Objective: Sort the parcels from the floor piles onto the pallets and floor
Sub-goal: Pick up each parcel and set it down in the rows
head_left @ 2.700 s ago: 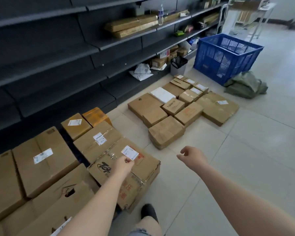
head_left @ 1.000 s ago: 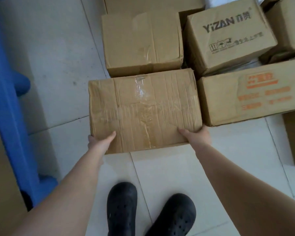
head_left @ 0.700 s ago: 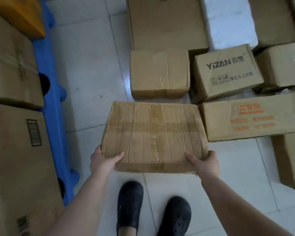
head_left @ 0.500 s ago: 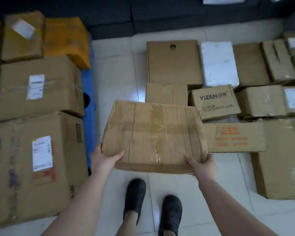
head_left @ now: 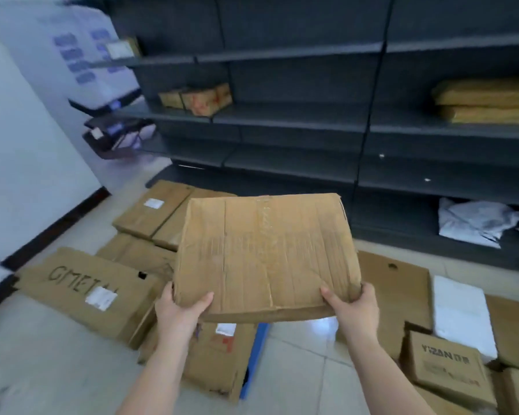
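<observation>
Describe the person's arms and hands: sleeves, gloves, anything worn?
Both forearms are bare as far as the frame shows; no sleeves in view. The left hand and right hand wear no gloves. No watch, rings or wristbands can be seen, though the frame is somewhat blurred.

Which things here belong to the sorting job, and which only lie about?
Job: held box, left hand, right hand, YIZAN box, blue pallet.
Lying about: dark shelves, white bag.
</observation>
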A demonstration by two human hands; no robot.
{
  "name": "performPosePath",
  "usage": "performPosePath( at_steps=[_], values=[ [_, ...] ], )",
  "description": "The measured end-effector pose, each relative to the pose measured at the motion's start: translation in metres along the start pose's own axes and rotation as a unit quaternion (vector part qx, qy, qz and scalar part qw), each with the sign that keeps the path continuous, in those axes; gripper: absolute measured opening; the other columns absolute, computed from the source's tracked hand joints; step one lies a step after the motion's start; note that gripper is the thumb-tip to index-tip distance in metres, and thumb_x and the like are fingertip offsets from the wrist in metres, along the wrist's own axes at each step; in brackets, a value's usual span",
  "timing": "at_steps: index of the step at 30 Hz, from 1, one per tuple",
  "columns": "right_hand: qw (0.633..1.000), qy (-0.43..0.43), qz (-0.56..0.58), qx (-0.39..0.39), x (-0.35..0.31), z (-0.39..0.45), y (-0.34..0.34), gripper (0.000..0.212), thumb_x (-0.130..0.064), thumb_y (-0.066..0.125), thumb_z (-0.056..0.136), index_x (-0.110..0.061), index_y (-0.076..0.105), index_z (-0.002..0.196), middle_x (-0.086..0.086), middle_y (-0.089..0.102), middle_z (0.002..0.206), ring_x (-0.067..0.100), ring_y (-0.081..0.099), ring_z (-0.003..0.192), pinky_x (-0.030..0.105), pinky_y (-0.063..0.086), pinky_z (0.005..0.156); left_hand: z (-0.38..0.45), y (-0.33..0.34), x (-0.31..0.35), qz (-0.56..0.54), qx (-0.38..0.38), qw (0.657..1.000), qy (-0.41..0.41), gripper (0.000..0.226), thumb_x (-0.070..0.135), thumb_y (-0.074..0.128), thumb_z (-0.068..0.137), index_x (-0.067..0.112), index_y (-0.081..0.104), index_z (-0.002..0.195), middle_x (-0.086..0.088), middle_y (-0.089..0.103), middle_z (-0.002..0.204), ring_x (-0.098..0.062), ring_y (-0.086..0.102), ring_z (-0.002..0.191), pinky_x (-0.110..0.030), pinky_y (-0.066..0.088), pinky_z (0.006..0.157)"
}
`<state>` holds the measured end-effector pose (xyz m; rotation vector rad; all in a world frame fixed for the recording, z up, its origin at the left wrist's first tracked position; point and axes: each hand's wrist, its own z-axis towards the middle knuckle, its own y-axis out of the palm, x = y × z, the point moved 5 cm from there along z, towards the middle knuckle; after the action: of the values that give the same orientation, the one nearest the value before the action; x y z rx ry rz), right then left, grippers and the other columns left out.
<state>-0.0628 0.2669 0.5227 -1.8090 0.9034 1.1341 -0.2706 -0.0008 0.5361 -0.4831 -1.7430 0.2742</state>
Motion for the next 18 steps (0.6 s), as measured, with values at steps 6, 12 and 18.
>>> performPosePath(
  at_steps=[6, 12, 18],
  values=[
    [0.997, -0.057, -0.003, -0.058, -0.059, -0.080, 0.092, 0.057, -0.022, 0.083, 0.071, -0.005, 0.049, 0.113, 0.010, 0.056, 0.104, 0.024, 0.051, 0.090, 0.041, 0.047, 0.083, 0.005, -0.135, -0.004, -0.076, 0.081, 0.993, 0.028, 0.096, 0.025, 0.084, 0.068, 0.011, 0.030, 0.146, -0.011, 0.037, 0.144, -0.030, 0.040, 0.131, -0.046, 0.036, 0.108],
    [0.991, -0.084, 0.008, -0.099, -0.075, -0.170, 0.206, 0.072, -0.027, 0.082, 0.072, -0.004, 0.043, 0.129, 0.014, 0.056, 0.119, 0.034, 0.055, 0.109, 0.043, 0.046, 0.087, 0.043, -0.271, -0.040, -0.053, 0.140, 0.988, 0.022, 0.105, 0.035, 0.086, 0.064, 0.012, 0.028, 0.147, -0.012, 0.035, 0.147, -0.031, 0.038, 0.133, -0.047, 0.036, 0.108],
    [0.986, -0.083, 0.022, -0.140, -0.077, -0.236, 0.310, 0.072, -0.026, 0.081, 0.074, -0.006, 0.042, 0.131, 0.011, 0.055, 0.120, 0.032, 0.054, 0.111, 0.041, 0.047, 0.086, 0.090, -0.378, -0.089, -0.036, 0.175, 0.984, 0.017, 0.108, 0.045, 0.087, 0.057, 0.011, 0.034, 0.145, -0.011, 0.044, 0.140, -0.030, 0.048, 0.124, -0.048, 0.043, 0.103]
  ],
)
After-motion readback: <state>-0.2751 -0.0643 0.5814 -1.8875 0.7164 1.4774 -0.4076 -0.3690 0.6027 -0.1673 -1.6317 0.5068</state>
